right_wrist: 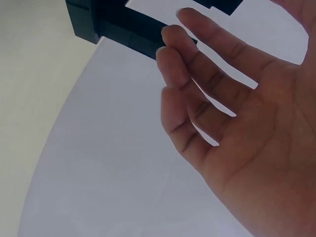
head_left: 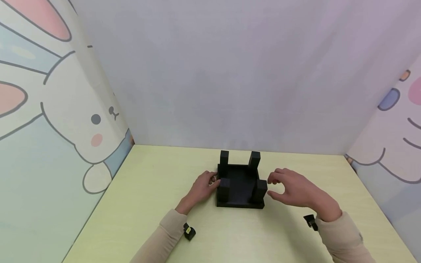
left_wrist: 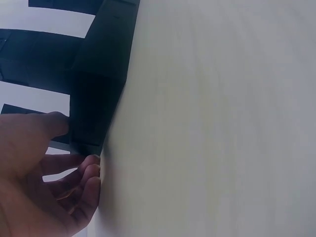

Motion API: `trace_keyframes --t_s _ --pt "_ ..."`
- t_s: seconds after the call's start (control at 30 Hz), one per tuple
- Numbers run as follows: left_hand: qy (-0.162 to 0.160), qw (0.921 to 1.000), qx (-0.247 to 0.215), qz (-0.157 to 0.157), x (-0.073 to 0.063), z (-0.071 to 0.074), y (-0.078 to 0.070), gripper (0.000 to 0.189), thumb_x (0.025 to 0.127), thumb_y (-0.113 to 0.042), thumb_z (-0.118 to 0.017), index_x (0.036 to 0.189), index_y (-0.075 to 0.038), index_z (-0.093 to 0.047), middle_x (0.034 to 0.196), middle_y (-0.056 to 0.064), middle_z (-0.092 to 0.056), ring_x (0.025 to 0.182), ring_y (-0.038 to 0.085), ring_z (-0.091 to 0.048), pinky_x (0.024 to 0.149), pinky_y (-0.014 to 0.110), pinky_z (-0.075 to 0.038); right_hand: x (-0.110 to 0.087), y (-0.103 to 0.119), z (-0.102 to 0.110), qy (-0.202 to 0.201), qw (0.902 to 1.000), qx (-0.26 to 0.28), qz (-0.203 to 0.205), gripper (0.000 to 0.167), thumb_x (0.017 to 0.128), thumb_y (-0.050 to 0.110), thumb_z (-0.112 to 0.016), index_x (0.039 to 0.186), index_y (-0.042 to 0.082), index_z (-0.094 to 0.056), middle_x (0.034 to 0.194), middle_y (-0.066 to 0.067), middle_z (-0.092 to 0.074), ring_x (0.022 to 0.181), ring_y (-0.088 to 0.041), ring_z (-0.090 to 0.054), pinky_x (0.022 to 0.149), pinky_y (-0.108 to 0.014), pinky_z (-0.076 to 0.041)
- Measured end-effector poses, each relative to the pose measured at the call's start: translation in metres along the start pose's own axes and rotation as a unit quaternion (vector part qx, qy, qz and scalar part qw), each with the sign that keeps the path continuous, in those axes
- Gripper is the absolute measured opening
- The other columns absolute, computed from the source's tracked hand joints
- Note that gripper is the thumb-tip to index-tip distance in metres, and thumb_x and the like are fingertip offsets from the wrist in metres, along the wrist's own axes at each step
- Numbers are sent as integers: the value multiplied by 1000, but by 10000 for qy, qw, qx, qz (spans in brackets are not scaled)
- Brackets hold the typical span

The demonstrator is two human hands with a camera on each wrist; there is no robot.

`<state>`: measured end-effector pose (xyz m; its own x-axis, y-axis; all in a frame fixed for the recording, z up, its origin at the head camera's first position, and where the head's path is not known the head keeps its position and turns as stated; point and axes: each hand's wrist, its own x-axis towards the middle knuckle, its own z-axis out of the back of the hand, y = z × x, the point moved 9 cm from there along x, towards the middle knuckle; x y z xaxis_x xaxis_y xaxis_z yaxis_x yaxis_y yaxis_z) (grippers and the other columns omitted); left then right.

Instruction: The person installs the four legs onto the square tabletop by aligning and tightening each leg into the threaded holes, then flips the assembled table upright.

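A small black table [head_left: 241, 182] lies upside down on the tabletop, its square panel flat and a stubby leg rising from each corner. At its left side, my left hand [head_left: 200, 188] holds the panel's edge. The left wrist view shows the thumb against the panel [left_wrist: 94, 106] and the fingertips curled at its corner. My right hand [head_left: 294, 188] hovers just right of the near right leg [head_left: 260, 190], fingers loosely bent, thumb apart, nothing between them. In the right wrist view, its palm faces the camera and its fingertips overlap the dark edge.
The pale yellow tabletop [head_left: 158, 182] meets a plain whitish backdrop [head_left: 236, 80] close behind the black table. Panels with cartoon drawings [head_left: 95, 135] stand at left and right. Small black devices [head_left: 189, 232] sit at both wrists.
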<state>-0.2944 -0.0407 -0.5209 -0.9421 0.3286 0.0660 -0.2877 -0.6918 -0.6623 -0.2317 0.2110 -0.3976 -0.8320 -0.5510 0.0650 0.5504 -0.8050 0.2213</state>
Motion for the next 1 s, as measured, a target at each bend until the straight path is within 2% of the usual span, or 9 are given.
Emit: trace_keyframes --t_s 0.17,0.33,0.47,0.57,0.67,0.73,0.83,1.0 --pt "7 10000 -65 5 0 2 0 39 102 -24 -61 132 1 -63 97 7 -64 84 17 -57 74 27 -44 2 -10 -7 114 9998 137 52 15 90 25 -74 102 22 -68 96 11 -62 89 -8 -58 79 -35 -53" --pt "31 9999 -109 -17 0 1 0 38 101 -23 -62 131 1 -64 96 8 -64 83 17 -57 73 27 -44 8 -21 -22 36 9998 154 112 15 90 16 -73 104 16 -68 92 5 -63 87 -15 -61 77 -34 -53" --pt "27 9999 -115 -43 0 2 -1 38 101 -23 -62 131 1 -64 96 9 -65 83 17 -58 74 28 -45 14 -27 -38 -96 9996 -167 209 32 86 8 -77 117 11 -68 93 0 -64 85 -19 -64 74 -36 -53" --pt "35 9999 -109 -52 0 2 -1 38 102 -23 -61 131 1 -64 97 9 -65 84 17 -59 75 29 -47 18 -28 -50 -187 9983 -487 275 50 82 4 -81 129 12 -67 92 -2 -64 77 -14 -59 70 -33 -51" --pt "34 9999 -118 -38 1 2 -1 38 101 -23 -62 130 2 -64 97 9 -65 84 17 -59 75 29 -47 24 -26 -62 -272 9955 -797 441 60 78 1 -83 133 16 -66 90 0 -60 71 -10 -49 66 -28 -45" --pt "35 9999 -116 -10 1 2 -1 38 101 -23 -62 130 2 -64 96 9 -65 83 17 -58 75 29 -46 27 -24 -69 -340 9925 -1010 599 59 78 -2 -82 133 18 -67 88 1 -58 70 -10 -45 65 -26 -42" --pt "41 10000 -65 21 2 1 0 38 101 -24 -61 130 1 -64 95 9 -64 81 14 -55 73 28 -45 31 -22 -76 -530 9874 -1223 853 51 79 -3 -81 124 20 -72 87 2 -56 71 -12 -47 66 -27 -41" --pt "-9 9997 206 127 2 1 2 39 100 -30 -63 126 -2 -67 94 6 -63 76 10 -49 66 25 -42 35 -22 -81 -914 9794 -1413 1118 38 79 -1 -82 109 21 -75 85 1 -58 75 -16 -54 70 -32 -46"
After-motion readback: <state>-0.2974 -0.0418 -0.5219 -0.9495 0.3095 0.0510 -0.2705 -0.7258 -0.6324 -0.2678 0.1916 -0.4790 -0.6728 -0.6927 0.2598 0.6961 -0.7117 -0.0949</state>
